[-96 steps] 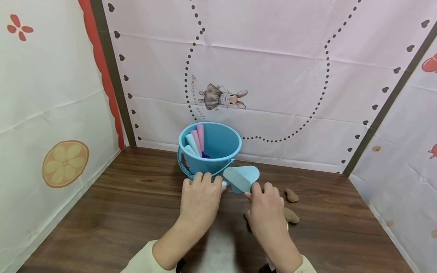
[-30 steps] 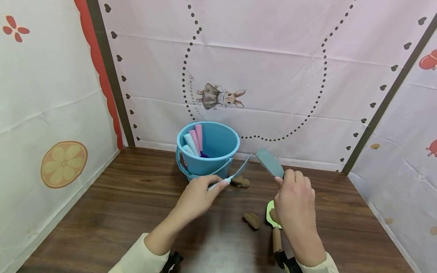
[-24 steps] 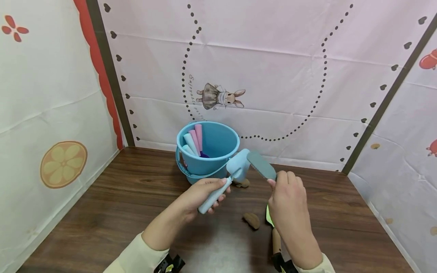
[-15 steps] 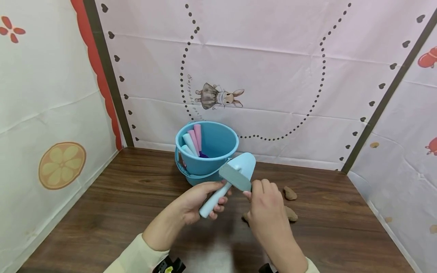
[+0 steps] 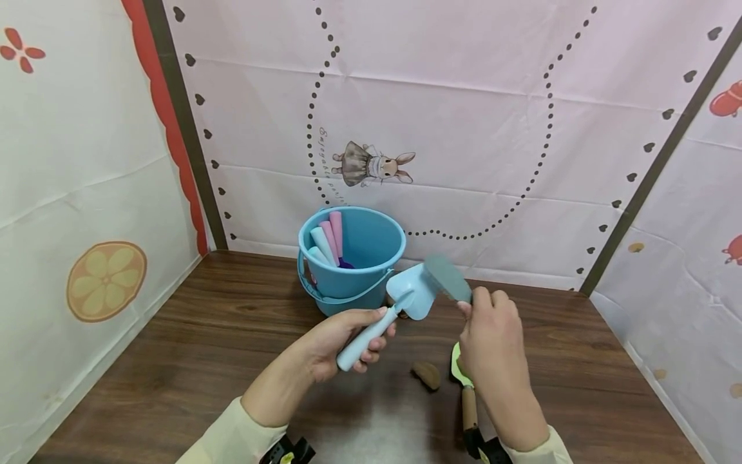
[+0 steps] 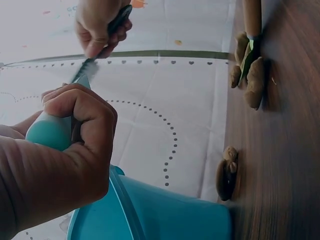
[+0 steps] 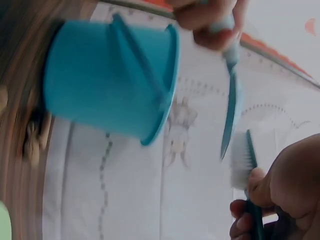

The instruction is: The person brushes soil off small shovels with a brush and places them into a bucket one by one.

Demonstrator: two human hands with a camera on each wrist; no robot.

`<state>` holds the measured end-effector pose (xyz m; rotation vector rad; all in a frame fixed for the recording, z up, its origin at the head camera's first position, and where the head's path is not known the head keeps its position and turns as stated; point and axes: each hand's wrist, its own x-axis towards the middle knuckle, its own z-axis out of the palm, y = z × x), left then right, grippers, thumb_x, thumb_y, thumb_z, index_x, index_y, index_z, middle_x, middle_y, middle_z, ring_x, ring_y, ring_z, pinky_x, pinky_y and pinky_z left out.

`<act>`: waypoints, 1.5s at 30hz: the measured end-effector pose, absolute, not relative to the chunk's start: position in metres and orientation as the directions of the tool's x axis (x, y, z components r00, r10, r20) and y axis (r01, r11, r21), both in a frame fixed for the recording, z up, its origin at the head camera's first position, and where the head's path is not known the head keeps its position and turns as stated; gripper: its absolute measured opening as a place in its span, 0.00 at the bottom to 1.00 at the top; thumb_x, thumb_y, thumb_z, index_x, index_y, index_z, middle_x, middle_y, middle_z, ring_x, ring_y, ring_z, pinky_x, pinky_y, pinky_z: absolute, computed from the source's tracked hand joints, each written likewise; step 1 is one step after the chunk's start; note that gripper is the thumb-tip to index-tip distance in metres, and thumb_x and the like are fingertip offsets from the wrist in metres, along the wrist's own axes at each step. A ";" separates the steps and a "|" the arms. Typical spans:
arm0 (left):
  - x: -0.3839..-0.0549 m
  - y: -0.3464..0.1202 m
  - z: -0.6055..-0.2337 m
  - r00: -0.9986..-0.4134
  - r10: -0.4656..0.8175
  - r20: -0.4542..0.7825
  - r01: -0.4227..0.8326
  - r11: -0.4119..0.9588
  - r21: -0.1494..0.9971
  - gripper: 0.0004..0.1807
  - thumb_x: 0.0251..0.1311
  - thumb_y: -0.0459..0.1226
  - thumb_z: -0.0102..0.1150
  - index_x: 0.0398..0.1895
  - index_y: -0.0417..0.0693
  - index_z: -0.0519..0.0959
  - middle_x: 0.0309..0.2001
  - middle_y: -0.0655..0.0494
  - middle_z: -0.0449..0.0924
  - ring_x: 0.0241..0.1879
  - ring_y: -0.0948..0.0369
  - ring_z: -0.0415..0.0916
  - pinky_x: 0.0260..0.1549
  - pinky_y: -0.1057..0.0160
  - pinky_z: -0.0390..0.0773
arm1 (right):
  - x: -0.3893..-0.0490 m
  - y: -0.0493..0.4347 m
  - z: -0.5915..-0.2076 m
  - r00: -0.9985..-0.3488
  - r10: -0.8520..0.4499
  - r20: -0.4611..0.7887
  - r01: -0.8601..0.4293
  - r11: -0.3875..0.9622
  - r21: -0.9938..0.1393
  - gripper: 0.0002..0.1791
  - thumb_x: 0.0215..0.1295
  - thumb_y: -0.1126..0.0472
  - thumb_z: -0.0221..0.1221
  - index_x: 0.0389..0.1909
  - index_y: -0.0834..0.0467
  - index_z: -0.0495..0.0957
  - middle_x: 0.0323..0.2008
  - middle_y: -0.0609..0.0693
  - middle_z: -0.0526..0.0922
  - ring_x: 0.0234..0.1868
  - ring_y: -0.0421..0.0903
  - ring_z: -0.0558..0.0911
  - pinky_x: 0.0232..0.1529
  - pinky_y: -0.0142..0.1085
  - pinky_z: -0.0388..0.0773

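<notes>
My left hand [image 5: 342, 338] grips the pale blue handle of a small hand trowel [image 5: 411, 290], palm turned up, thumb along the handle. The trowel's blade points up and away, its inner face toward me, in front of the bucket's right side. With my right hand [image 5: 493, 341] I hold a dark teal brush [image 5: 449, 280] by its handle. Its white bristles [image 7: 241, 162] face the trowel blade in the right wrist view, and the brush head overlaps the blade's right edge in the head view. Both tools are held above the table.
A blue bucket [image 5: 359, 283] stands at the back, with pink and pale blue tool handles [image 5: 327, 238] leaning inside. A green trowel with a wooden handle [image 5: 469, 407] lies by my right wrist. Brown knobbly lumps [image 5: 427, 375] lie on the wooden table [image 5: 174, 361]. Printed cloth walls surround it.
My left hand has turned from knuckles up to palm up, bringing the trowel's inner face toward me. My right hand has swept the brush left across the blade and back right.
</notes>
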<state>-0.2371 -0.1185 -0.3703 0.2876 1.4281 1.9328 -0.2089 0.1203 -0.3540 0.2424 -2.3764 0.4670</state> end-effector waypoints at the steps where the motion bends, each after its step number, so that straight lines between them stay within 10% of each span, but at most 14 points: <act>1: -0.237 -0.119 -0.370 -0.729 0.647 -0.223 -0.407 -0.147 0.902 0.21 0.77 0.53 0.44 0.42 0.45 0.74 0.24 0.59 0.66 0.20 0.66 0.63 0.18 0.69 0.66 | -0.207 0.116 -0.353 -0.743 -0.075 0.665 -0.324 0.910 -0.260 0.12 0.71 0.61 0.60 0.35 0.68 0.73 0.25 0.57 0.67 0.26 0.54 0.69 0.27 0.46 0.70; 8: -0.235 -0.121 -0.367 -0.753 0.622 -0.213 -0.395 -0.169 0.903 0.19 0.78 0.50 0.42 0.46 0.43 0.72 0.25 0.58 0.66 0.21 0.66 0.64 0.19 0.70 0.68 | -0.195 0.091 -0.356 -0.740 -0.233 0.631 -0.444 0.873 -0.200 0.12 0.66 0.59 0.65 0.32 0.63 0.73 0.23 0.50 0.63 0.23 0.45 0.64 0.26 0.36 0.66; 19: -0.235 -0.124 -0.368 -0.747 0.631 -0.210 -0.331 -0.080 0.940 0.21 0.77 0.52 0.44 0.46 0.43 0.75 0.23 0.59 0.68 0.20 0.67 0.66 0.18 0.69 0.67 | -0.212 0.124 -0.356 -0.767 -0.004 0.642 -0.271 0.909 -0.317 0.12 0.73 0.60 0.58 0.41 0.68 0.76 0.27 0.58 0.69 0.27 0.56 0.71 0.29 0.52 0.73; 29: -0.234 -0.122 -0.365 -0.764 0.615 -0.196 -0.303 -0.072 0.950 0.22 0.78 0.50 0.44 0.51 0.40 0.75 0.24 0.58 0.69 0.20 0.67 0.66 0.19 0.71 0.69 | -0.191 0.089 -0.359 -0.721 -0.214 0.659 -0.446 0.871 -0.205 0.13 0.66 0.56 0.64 0.33 0.62 0.74 0.24 0.50 0.63 0.24 0.45 0.64 0.27 0.38 0.65; 45: -0.232 -0.129 -0.359 -0.744 0.650 -0.157 -0.215 -0.009 0.977 0.21 0.77 0.49 0.48 0.49 0.40 0.80 0.24 0.57 0.70 0.21 0.67 0.66 0.18 0.70 0.69 | -0.215 0.136 -0.351 -0.711 0.070 0.700 -0.263 0.897 -0.357 0.12 0.73 0.62 0.59 0.43 0.70 0.76 0.28 0.60 0.69 0.29 0.58 0.71 0.29 0.50 0.74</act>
